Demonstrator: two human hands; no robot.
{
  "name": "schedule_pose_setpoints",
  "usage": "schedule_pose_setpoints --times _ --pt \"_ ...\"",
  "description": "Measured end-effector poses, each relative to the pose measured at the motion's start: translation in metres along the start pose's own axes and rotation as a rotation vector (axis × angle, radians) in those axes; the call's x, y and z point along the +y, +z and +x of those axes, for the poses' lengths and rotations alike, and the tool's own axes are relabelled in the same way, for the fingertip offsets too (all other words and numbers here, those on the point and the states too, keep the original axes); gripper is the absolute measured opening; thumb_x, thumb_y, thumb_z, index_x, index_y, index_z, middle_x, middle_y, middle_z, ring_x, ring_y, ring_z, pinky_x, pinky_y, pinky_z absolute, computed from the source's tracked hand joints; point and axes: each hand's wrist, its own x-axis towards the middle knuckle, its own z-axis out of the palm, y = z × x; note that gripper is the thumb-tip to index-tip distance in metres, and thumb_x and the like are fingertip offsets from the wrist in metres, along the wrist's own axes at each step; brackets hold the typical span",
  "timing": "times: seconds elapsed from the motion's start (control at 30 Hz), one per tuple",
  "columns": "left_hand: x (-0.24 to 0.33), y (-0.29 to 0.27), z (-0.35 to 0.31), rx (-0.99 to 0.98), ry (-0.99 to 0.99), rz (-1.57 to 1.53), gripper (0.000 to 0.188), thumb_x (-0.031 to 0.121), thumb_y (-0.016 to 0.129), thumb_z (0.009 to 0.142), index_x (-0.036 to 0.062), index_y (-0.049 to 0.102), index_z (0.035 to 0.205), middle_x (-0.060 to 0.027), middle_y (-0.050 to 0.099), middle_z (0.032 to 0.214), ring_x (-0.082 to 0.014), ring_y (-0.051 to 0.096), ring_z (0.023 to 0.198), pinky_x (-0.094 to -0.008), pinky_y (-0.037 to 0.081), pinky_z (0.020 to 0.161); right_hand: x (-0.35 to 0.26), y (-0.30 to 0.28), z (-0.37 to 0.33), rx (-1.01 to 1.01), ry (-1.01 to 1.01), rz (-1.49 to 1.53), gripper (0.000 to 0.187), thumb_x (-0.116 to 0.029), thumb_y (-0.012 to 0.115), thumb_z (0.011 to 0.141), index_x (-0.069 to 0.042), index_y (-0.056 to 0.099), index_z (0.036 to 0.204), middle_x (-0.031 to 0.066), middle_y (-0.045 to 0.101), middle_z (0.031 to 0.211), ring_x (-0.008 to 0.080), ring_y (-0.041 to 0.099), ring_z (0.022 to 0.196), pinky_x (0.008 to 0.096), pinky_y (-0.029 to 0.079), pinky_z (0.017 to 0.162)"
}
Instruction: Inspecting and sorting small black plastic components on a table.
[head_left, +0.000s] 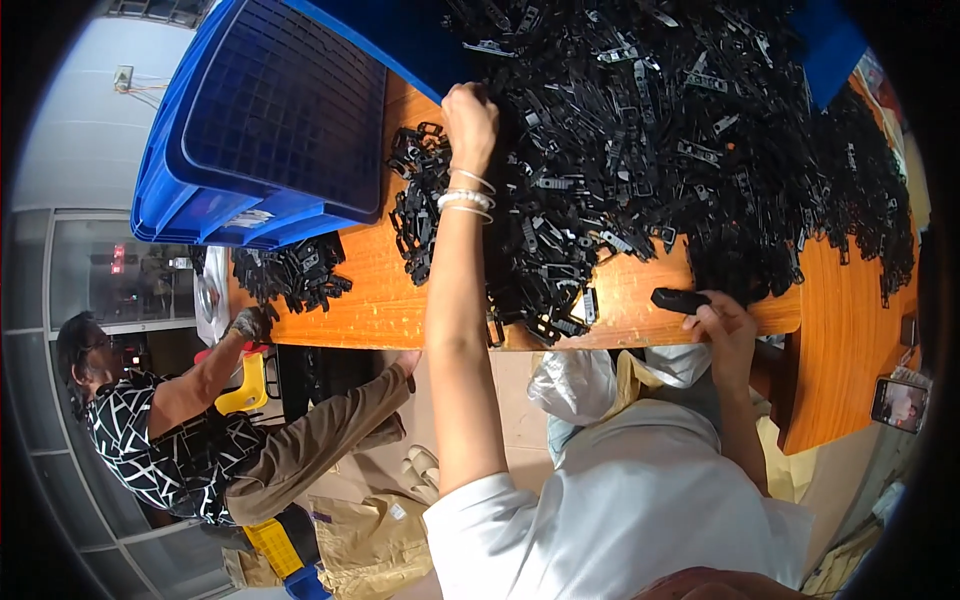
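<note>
My left arm stretches far across the table, a white bracelet at the wrist. My left hand [471, 122] is closed at the left edge of a big heap of black plastic parts [600, 150], close to a blue panel [420, 55]. What its fingers hold, if anything, is hidden. At the table's near edge, my right hand [727, 335] pinches a black oblong plastic piece [679, 300] between thumb and fingers. A smaller group of black clip-like parts [412, 225] lies just left of my left forearm.
A large blue crate [285, 110] stands at the left of the orange wooden table [375, 305]. Beyond it, a seated co-worker [170, 430] in a patterned top reaches a gloved hand to another small pile [295, 275]. A phone [900, 404] is at the right.
</note>
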Motion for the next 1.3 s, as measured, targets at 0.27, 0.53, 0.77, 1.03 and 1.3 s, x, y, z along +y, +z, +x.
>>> schedule_pose_setpoints --times 0.27,0.53,0.77,1.03,1.3 --pt "0.006 0.026 0.037 -0.032 0.390 0.170 0.026 0.006 0.057 0.063 0.0074 0.063 0.088 -0.0233 0.055 0.094 -0.0314 0.056 0.087 -0.0339 0.044 0.078 0.002 -0.006 0.002 0.021 -0.007 0.008 0.018 -0.007 0.053 0.078 0.002 0.055 0.094 0.0060 0.058 0.065 0.0074 0.049 0.051 0.0176 0.040 0.048" --pt "0.018 0.027 0.048 -0.251 -0.095 -0.124 0.019 0.005 0.059 0.064 0.0045 0.064 0.082 -0.0169 0.059 0.087 -0.0226 0.059 0.079 -0.0275 0.045 0.068 0.003 -0.010 0.003 0.057 0.010 0.001 0.017 -0.006 0.052 0.080 0.001 0.055 0.096 0.0056 0.057 0.065 0.0063 0.049 0.050 0.0168 0.039 0.047" --pt "0.039 0.028 0.028 -0.115 0.440 0.138 0.021 0.014 0.066 0.063 0.0071 0.065 0.082 -0.0129 0.052 0.077 -0.0278 0.053 0.077 -0.0360 0.044 0.066 0.003 -0.005 0.005 -0.029 -0.006 0.008 0.017 -0.005 0.051 0.080 0.001 0.055 0.095 0.0051 0.057 0.065 0.0056 0.048 0.051 0.0161 0.039 0.048" --pt "0.075 -0.019 -0.030 -0.350 -0.207 -0.606 0.021 0.007 0.060 0.073 -0.0020 0.048 0.088 -0.0118 0.057 0.072 -0.0167 0.053 0.054 -0.0271 0.042 0.047 -0.002 -0.005 0.002 0.027 0.002 -0.005 0.018 -0.004 0.049 0.078 0.003 0.055 0.093 0.0051 0.056 0.065 0.0055 0.047 0.051 0.0158 0.038 0.050" --pt "0.127 -0.067 -0.145 -0.957 -0.159 -1.074 0.043 -0.011 0.044 0.075 -0.0031 0.040 0.117 -0.0127 0.056 0.097 -0.0154 0.057 0.082 -0.0238 0.044 0.072 -0.038 0.017 0.007 -0.082 -0.139 0.070 0.019 0.005 0.050 0.075 0.006 0.053 0.094 0.0083 0.057 0.070 0.0112 0.057 0.061 0.0220 0.046 0.062"
